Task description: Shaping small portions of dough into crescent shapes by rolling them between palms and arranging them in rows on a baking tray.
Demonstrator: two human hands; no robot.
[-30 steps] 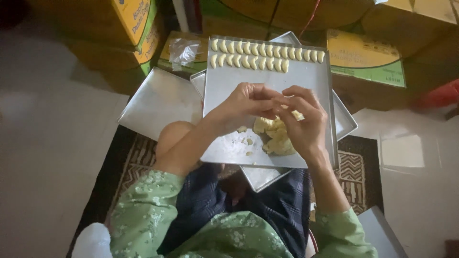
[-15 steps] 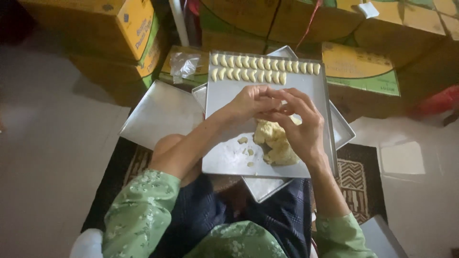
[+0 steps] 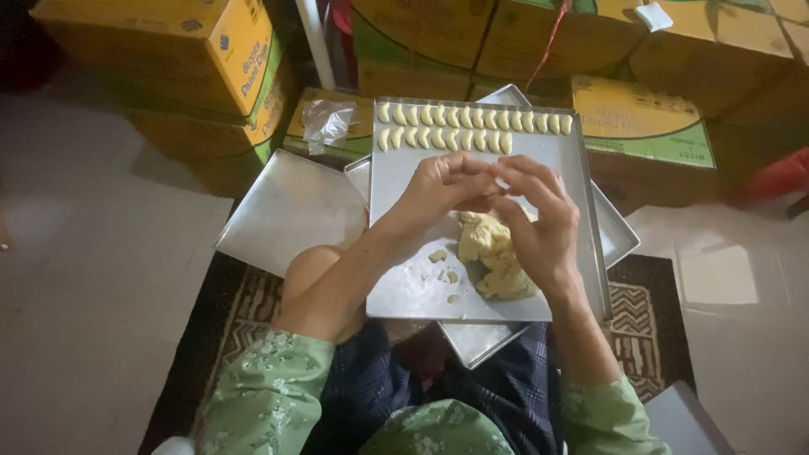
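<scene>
- Seated on a patterned rug (image 3: 649,337), you bring your left hand (image 3: 442,187) and right hand (image 3: 539,223) together above a metal tray (image 3: 565,168), fingertips pinching something too small to make out.
- Just below them, a lump of yellow dough (image 3: 493,261) lies on the tray.
- Two rows of shaped dough pieces (image 3: 472,128) line its far edge.
- Beyond stand cardboard boxes (image 3: 211,59).

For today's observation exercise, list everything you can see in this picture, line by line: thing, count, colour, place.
Shaped dough pieces: two rows, pale yellow, far end of the top tray.
Lump of dough: one, pale yellow, on the tray under the hands.
Metal baking trays: several, silver, stacked on the lap and beside it.
Cardboard boxes: several, yellow and green, behind the trays.
Patterned mat: one, dark brown, on the floor.
Left hand: fingertips meet the right hand.
Right hand: above the dough lump.
</scene>
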